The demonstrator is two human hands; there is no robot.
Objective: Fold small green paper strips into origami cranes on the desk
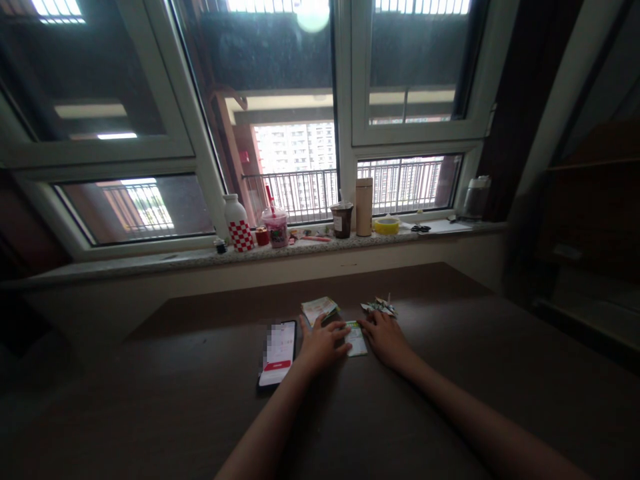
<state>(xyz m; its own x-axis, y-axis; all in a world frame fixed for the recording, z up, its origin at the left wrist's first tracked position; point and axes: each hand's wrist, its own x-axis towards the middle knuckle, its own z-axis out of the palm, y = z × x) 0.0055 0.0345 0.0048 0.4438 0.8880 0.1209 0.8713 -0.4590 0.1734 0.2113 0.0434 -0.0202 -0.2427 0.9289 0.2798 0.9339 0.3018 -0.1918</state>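
A small white paper card (pixel 357 343) with a yellow-green top edge lies on the brown table between my two hands. My left hand (pixel 321 345) lies palm down with its fingers spread, fingertips at the card's left edge. From the other side my right hand (pixel 386 339) reaches the card's upper right edge, fingers stretched out and low over the table. Just beyond my left fingers is a stack of printed paper cards (pixel 319 309). A pile of folded paper pieces (pixel 379 306) sits right behind my right fingers. I cannot make out the card's print.
Left of my left hand a phone (pixel 277 355) lies with its screen lit. Along the windowsill (pixel 310 249) stand a checkered bottle (pixel 239 223), a pink cup with a straw (pixel 276 227), a dark drink cup (pixel 342 220), a tan flask (pixel 364 207), yellow tape (pixel 387 226) and scissors (pixel 421 229).
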